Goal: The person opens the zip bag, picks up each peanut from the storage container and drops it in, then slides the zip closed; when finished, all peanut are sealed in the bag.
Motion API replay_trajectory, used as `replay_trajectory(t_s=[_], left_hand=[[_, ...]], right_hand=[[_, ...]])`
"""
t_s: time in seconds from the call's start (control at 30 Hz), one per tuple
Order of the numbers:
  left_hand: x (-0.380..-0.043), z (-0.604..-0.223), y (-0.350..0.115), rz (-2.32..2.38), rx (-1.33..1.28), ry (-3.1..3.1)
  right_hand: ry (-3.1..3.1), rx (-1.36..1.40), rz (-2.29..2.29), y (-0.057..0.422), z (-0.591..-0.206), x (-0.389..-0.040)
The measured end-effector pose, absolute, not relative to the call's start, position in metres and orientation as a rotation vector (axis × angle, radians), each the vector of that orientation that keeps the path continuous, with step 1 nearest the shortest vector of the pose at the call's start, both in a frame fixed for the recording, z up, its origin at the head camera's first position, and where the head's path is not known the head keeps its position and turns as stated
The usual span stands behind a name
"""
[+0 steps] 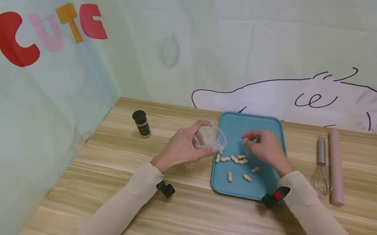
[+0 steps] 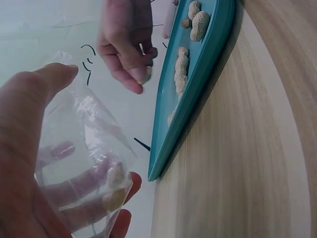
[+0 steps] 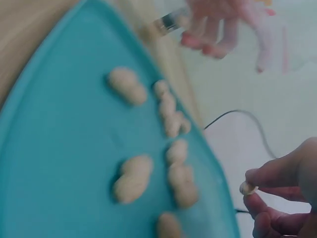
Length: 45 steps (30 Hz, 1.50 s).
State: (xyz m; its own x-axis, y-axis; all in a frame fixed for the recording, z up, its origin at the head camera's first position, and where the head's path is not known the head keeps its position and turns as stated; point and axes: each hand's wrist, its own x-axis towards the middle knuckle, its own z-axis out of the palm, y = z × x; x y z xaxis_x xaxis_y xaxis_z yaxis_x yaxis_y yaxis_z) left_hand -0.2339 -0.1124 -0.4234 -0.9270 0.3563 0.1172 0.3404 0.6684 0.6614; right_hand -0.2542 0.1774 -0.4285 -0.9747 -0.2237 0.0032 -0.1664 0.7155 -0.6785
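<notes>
My left hand [image 1: 181, 145] holds a clear plastic bag [image 1: 212, 135] with its mouth apart, over the left edge of a blue tray [image 1: 247, 126]. Through the film in the left wrist view, a couple of peanuts [image 2: 115, 198] show low in the bag [image 2: 96, 129]. Above the tray, my right hand [image 1: 267, 147] pinches a small peanut [image 3: 248, 188] between thumb and fingertips. Several unshelled peanuts lie on the tray: some run in a row near its left side, and others, such as one peanut [image 1: 230, 177], are spread toward the front.
A black-capped seasoning jar [image 1: 142, 124] stands at the left of the wooden table [image 1: 194, 224]. Right of the tray lie a whisk [image 1: 321, 165] and a pink rolling pin [image 1: 336, 168]. A printed cloth [image 1: 174, 18] hangs behind the table.
</notes>
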Motion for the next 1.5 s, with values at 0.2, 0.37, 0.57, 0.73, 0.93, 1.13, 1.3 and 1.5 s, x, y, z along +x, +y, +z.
replay_trajectory(t_s=[0.2, 0.37, 0.57, 0.73, 0.93, 1.13, 1.3, 1.5], left_hand=[[-0.233, -0.424, -0.113, 1.102, 0.593, 2.845], [-0.234, -0.425, -0.114, 1.108, 0.598, 2.835], [-0.235, -0.426, -0.113, 1.108, 0.622, 2.829], [-0.235, -0.428, -0.112, 1.094, 0.653, 2.838], [-0.233, -0.427, -0.113, 1.127, 0.634, 2.822], [-0.233, -0.427, -0.113, 1.101, 0.646, 2.828], [-0.235, -0.427, -0.113, 1.092, 0.626, 2.848], [-0.237, -0.426, -0.116, 1.088, 0.633, 2.872]], right_hand=[[2.891, -0.352, -1.205, 0.167, -0.409, -0.243], [2.892, -0.445, -1.284, 0.154, -0.394, -0.234], [2.885, -0.556, -1.367, 0.142, -0.387, -0.231], [2.849, -0.624, -1.42, 0.135, -0.387, -0.23], [2.782, -0.655, -1.459, 0.129, -0.387, -0.23], [2.76, -0.651, -1.473, 0.131, -0.389, -0.229], [2.755, -0.665, -1.507, 0.139, -0.392, -0.228], [2.792, -0.654, -1.48, 0.151, -0.4, -0.225]])
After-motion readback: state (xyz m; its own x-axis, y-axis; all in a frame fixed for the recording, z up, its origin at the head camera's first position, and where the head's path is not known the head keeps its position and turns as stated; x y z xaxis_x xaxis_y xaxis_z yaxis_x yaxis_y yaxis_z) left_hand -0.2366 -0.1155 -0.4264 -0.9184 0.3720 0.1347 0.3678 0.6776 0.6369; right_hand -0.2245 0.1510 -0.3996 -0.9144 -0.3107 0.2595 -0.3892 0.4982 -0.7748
